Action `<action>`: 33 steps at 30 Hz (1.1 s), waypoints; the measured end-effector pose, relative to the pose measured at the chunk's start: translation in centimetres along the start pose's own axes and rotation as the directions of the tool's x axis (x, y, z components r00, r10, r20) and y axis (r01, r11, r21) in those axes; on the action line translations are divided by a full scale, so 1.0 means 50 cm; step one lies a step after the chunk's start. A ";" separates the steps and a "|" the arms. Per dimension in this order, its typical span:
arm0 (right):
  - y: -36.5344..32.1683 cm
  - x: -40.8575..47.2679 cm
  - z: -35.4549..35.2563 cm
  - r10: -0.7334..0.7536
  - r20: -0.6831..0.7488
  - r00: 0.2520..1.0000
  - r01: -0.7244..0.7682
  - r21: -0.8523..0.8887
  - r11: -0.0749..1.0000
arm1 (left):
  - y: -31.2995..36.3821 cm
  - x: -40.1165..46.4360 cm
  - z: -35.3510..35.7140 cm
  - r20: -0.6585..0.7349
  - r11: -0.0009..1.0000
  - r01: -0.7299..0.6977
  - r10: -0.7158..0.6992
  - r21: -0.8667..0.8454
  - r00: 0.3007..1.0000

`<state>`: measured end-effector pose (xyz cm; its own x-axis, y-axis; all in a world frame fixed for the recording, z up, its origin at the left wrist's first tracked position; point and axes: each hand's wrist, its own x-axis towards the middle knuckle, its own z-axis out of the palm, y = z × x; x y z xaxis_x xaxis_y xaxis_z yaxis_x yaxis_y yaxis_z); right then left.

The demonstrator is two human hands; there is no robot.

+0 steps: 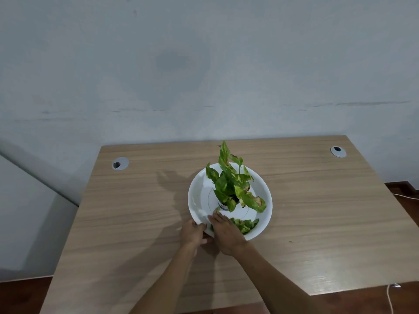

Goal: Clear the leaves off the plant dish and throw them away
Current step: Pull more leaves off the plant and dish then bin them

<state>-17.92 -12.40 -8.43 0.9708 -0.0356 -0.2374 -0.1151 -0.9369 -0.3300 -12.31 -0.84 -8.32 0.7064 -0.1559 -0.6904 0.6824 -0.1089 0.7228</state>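
A round white plant dish [264,191] sits in the middle of the wooden desk. A small potted plant [231,184] with green and yellow leaves, some browned, stands in its centre. Several loose green leaves [246,224] lie heaped on the dish's near rim. My left hand [192,233] grips the dish's near-left edge. My right hand [226,234] rests palm down over the near part of the dish, its fingers on the left end of the leaf heap. Whether leaves lie under that palm is hidden.
The wooden desk [136,223] backs onto a pale wall. Two grey cable grommets [120,163] [338,151] sit near the desk's far corners. A white cable [390,298] hangs past the near right corner. Dark floor shows on both sides.
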 end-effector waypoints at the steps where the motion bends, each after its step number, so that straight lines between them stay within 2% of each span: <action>1: 0.002 0.003 -0.004 -0.003 -0.001 1.000 0.003 0.017 1.000 | -0.001 0.001 -0.001 0.007 1.000 0.004 -0.004 -0.007 1.000; 9: 0.008 -0.005 -0.027 -0.047 0.016 0.999 0.045 0.073 0.996 | -0.005 0.009 -0.002 0.004 1.000 -0.003 0.003 -0.027 1.000; 15: -0.003 0.006 -0.007 -0.038 0.042 0.998 0.039 -0.006 0.999 | 0.004 -0.007 0.000 -0.026 0.999 -0.043 0.042 -0.011 0.999; 22: 0.045 -0.070 -0.018 -0.142 -0.072 0.987 0.144 0.028 0.989 | 0.017 0.007 -0.010 -0.015 0.999 -0.028 0.028 -0.031 0.999; 28: 0.059 -0.067 -0.048 -0.169 -0.091 0.981 0.169 -0.004 0.986 | 0.003 0.007 -0.007 -0.104 0.996 -0.086 0.082 -0.039 0.991; 33: 0.011 -0.004 -0.039 -0.212 0.008 0.977 0.212 -0.049 0.976 | -0.025 -0.026 0.016 -0.178 0.966 -0.213 0.237 0.144 0.955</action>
<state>-17.77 -13.61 -6.78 0.9714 0.1662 -0.1696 0.1035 -0.9392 -0.3273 -14.24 -1.29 -8.31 0.8700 -0.0002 -0.4931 0.4817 -0.2132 0.8500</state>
